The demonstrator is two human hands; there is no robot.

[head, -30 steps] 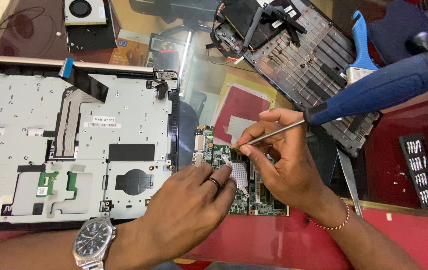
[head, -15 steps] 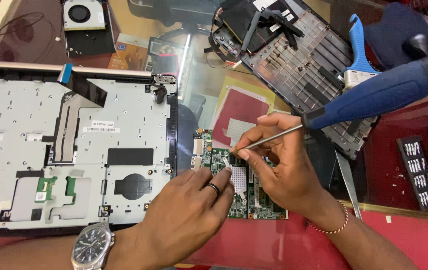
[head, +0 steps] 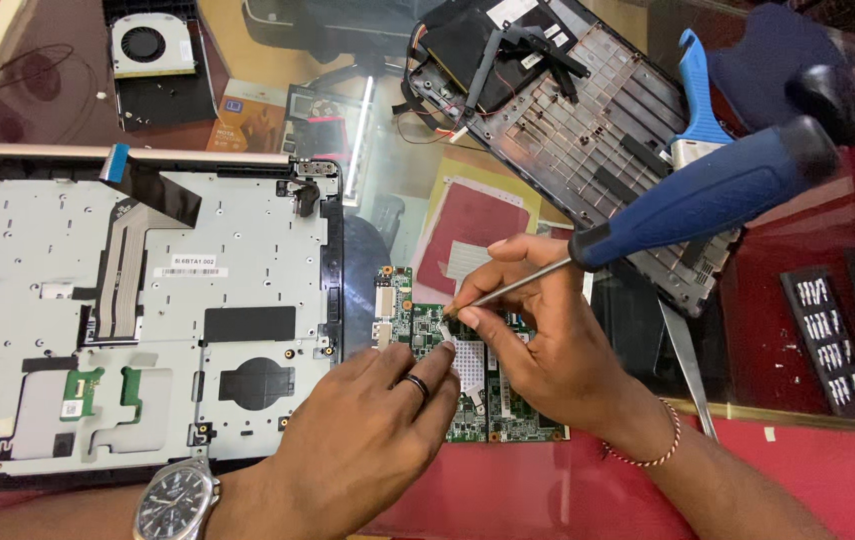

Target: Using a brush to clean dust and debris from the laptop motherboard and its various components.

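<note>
A glass-topped desk (head: 387,200) with red underneath, crowded with laptop parts. The green circuit board (head: 467,385) lies flat near the front edge, just right of the opened laptop chassis (head: 137,330). The left hand (head: 362,440), ring and wristwatch (head: 177,500) showing, presses down on the board, fingers loosely curled on it. The right hand (head: 547,350) pinches the thin shaft of a blue-handled screwdriver (head: 707,195), tip down on the board's upper part. Behind sit a stripped black base cover (head: 597,130) and a cooling fan (head: 150,45).
</note>
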